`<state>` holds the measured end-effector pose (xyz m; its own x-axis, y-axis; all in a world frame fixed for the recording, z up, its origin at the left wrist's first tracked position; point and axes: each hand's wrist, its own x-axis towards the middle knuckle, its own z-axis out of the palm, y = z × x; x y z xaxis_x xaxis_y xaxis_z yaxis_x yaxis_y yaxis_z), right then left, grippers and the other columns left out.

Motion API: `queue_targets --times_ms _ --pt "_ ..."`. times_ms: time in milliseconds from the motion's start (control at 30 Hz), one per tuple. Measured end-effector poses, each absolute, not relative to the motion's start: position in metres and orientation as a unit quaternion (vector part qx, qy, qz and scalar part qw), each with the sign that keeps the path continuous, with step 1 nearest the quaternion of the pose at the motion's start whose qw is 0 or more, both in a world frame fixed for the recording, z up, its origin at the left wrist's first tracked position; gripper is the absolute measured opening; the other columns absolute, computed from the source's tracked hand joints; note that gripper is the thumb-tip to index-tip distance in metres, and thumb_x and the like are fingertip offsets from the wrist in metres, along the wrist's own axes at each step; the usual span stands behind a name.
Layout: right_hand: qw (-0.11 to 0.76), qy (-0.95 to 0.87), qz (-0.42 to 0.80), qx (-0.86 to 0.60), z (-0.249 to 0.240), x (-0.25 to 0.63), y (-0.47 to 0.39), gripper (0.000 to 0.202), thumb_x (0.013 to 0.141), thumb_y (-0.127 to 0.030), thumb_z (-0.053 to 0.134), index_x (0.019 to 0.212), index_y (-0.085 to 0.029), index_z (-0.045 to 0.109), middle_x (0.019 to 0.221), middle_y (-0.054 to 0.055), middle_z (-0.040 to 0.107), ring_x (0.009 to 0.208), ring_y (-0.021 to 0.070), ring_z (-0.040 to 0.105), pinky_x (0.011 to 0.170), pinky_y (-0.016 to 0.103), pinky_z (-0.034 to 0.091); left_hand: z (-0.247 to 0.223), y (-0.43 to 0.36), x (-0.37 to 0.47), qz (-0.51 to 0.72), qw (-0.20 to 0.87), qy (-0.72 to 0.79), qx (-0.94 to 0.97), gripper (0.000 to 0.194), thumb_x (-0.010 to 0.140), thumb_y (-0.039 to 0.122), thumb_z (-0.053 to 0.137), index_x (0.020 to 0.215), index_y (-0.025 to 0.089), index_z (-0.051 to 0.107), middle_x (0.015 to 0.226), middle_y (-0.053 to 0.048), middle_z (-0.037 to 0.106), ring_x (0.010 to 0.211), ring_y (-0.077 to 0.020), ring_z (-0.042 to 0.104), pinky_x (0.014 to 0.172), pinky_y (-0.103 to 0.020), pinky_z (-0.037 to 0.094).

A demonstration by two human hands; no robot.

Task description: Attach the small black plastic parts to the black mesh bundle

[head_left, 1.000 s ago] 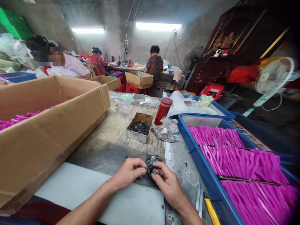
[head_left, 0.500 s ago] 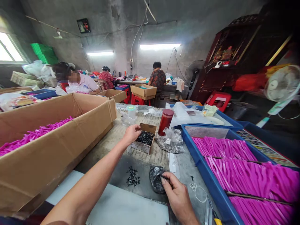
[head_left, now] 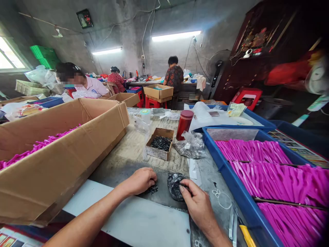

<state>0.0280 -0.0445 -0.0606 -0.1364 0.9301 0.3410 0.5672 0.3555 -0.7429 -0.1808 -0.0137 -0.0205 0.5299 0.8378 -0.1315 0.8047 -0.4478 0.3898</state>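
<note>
My left hand (head_left: 142,180) is low over a loose pile of small black parts (head_left: 153,189), its fingers curled together; what they pinch, if anything, is hidden. At the edge of a black plastic bag (head_left: 175,187) holding thin dark pins, my right hand (head_left: 197,200) has thumb and fingers pressed together; I cannot make out what is between them. Behind the hands stands a small cardboard box (head_left: 157,153) filled with black pieces. A clear bag of small metallic parts (head_left: 191,148) lies beside it.
On the left stands a large carton (head_left: 64,154) with pink strips. Blue trays (head_left: 218,161) of pink pieces line the right side. A red canister (head_left: 184,125), a white elastic loop (head_left: 222,199) and a yellow-handled tool (head_left: 246,235) are on the table. Co-workers sit farther back.
My left hand has moved from the small cardboard box down toward me, onto the pile of black parts. My right hand stays by the black bag. The camera view has shifted slightly.
</note>
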Motion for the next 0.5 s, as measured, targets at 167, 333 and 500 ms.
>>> queue_targets --times_ms 167,333,500 --pt "0.391 -0.722 0.224 -0.526 -0.062 0.028 -0.045 0.022 0.077 -0.029 0.039 0.077 -0.016 0.058 0.063 0.003 0.062 0.054 0.0148 0.055 0.050 0.023 0.042 -0.026 -0.015 -0.173 -0.015 0.182 0.502 0.846 0.016 0.068 0.012 0.047 0.077 0.018 0.059 0.081 -0.004 0.058 0.078 -0.0179 0.054 0.066 -0.023 0.041" --pt "0.384 -0.717 0.242 -0.529 -0.064 0.028 -0.044 0.020 0.078 -0.028 0.040 0.078 -0.016 0.057 0.066 0.003 0.062 0.058 0.0153 0.056 0.052 0.023 0.042 -0.031 -0.014 -0.172 -0.001 0.179 0.509 0.842 0.019 0.065 0.009 0.043 0.072 0.017 0.058 0.077 -0.005 0.059 0.073 -0.0189 0.054 0.062 -0.024 0.039" --pt "0.379 -0.717 0.246 -0.531 -0.064 0.030 -0.042 0.018 0.078 -0.025 0.040 0.079 -0.017 0.056 0.071 0.004 0.062 0.067 0.0166 0.056 0.058 0.024 0.042 -0.035 -0.015 -0.172 0.022 0.204 0.515 0.832 0.017 0.061 0.009 0.042 0.065 0.017 0.057 0.070 -0.004 0.059 0.067 -0.0170 0.053 0.059 -0.022 0.037"
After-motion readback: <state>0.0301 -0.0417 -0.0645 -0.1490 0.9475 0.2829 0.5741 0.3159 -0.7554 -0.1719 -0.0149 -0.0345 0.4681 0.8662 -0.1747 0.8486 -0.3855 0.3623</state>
